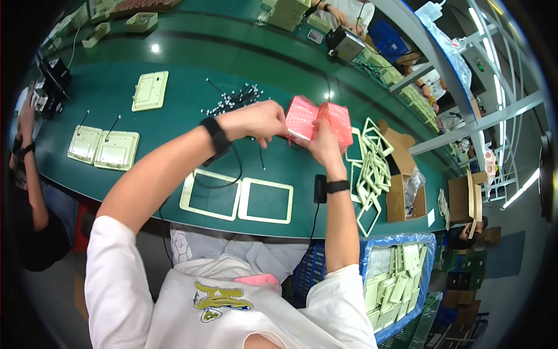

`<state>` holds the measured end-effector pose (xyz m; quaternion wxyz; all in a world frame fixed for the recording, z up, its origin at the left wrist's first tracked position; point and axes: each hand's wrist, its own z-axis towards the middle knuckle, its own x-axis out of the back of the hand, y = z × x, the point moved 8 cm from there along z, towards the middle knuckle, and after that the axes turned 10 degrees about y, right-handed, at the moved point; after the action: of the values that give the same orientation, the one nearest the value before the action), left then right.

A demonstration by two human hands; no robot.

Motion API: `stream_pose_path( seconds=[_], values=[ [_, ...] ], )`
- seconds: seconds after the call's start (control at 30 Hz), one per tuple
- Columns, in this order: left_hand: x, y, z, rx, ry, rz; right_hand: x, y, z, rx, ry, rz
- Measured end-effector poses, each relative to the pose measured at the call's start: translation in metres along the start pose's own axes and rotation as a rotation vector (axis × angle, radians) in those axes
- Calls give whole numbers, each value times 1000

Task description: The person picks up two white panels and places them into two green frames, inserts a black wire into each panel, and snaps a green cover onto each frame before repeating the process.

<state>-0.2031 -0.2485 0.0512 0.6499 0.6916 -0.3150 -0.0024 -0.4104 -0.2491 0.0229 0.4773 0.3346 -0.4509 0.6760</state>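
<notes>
Head view: both hands meet above the middle of the dark green tabletop [174, 87], working on a pink bubble-wrap pouch [318, 121] held up off the surface. The left hand [258, 121] is closed on the pouch's near-left edge, fingers curled under and thumb on top. The right hand [321, 146] grips from below and to the right, fingers pinched on the pink film. The pouch looks parted into two flaps, so the step in hand is most likely opening or unfolding it, though the fisheye bend makes it hard to tell whether anything sits inside.

Just beyond the left hand lies a scatter of small black-and-white pin-like parts [235, 99]. Nearer the person, two pale cream square frames [237, 198] lie flat side by side. To the right, a loose heap of similar cream frames [372, 168] leans beside an open brown cardboard box [401, 192]. A blue crate of cream mouldings [395, 285] stands lower right.

Whatever follows calls for keeping one hand pinched on the thin film while the other works the flap, without tearing it.
</notes>
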Motion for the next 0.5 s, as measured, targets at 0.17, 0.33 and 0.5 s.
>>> stream_pose_path(
  seconds=[0.17, 0.33, 0.5],
  values=[
    [-30, -5, 93, -160, 251, 620, 20, 33, 9, -109, 107, -98],
    [-84, 4, 116, 18, 320, 539, 24, 57, 26, -38, 101, -317],
    [-70, -19, 120, 162, 372, 627, 57, 21, 49, 120, 218, -164]
  ],
)
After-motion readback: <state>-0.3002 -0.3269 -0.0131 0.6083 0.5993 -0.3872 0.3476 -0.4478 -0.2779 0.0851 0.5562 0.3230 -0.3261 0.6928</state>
